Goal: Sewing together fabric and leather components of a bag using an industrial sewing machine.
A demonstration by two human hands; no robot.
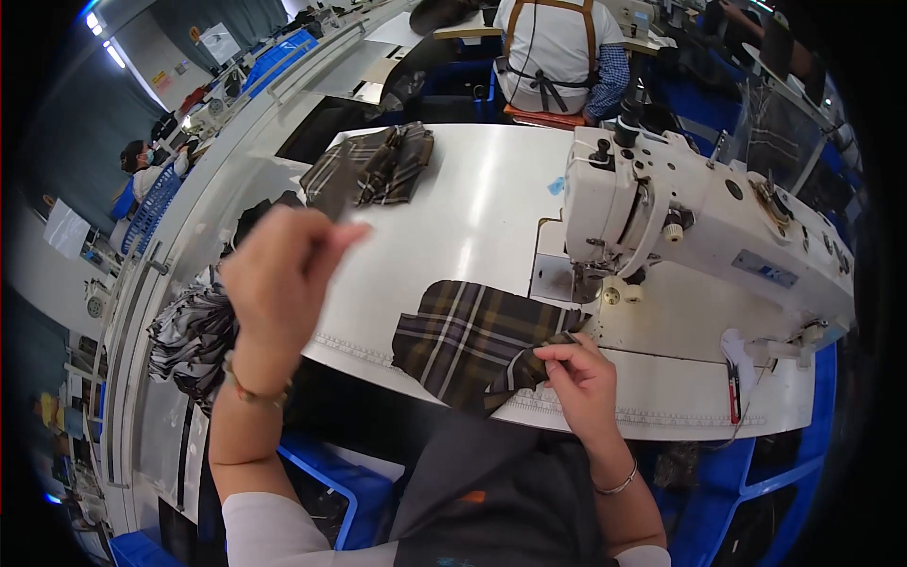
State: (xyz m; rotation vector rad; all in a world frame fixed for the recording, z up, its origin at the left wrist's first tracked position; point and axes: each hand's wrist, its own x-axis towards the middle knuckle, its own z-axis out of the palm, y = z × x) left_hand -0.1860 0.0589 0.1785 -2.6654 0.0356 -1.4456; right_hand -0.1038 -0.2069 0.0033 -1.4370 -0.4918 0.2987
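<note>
A dark plaid fabric piece (468, 331) with white and olive stripes lies at the table's front edge, below the sewing machine's needle area. My right hand (581, 378) pinches its right corner between thumb and fingers, where the edge is turned over. My left hand (283, 269) is raised above the left side of the table, fingers curled together. It is smeared by motion; a dark blurred shape by its fingertips cannot be made out. Beyond it, a crumpled heap of matching plaid pieces (402, 161) rests on the far left of the tabletop.
The white sewing machine (699, 217) stands on the right of the white table (472, 217). Red-handled snips (733, 392) lie near the front right. Bunched grey and black fabric (196, 331) is at the left. Blue bins flank my lap; a person (553, 57) sits ahead.
</note>
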